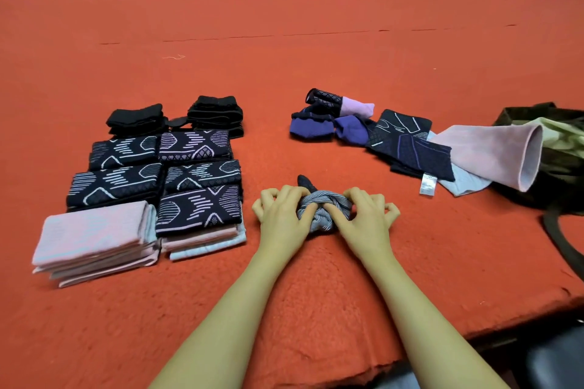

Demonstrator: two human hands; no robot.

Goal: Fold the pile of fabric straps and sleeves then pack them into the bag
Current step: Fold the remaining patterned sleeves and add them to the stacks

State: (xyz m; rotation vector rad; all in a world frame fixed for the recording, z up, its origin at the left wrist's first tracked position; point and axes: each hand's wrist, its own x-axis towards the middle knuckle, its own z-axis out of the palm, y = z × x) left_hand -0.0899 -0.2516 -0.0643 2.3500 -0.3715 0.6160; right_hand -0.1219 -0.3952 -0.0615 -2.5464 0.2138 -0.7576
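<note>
Both hands point(325, 215) round ribbed, perhaps knitted sleeve point(325, 211)

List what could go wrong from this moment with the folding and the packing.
1. Both the left hand and the right hand pinch a bunched striped sleeve; it may come out lumpy rather than flat like the folded stacks.
2. The pink sleeve lies loosely across the bag; it may go in unfolded.
3. The unfolded pile is still tangled; pulling one piece could drag others.
</note>
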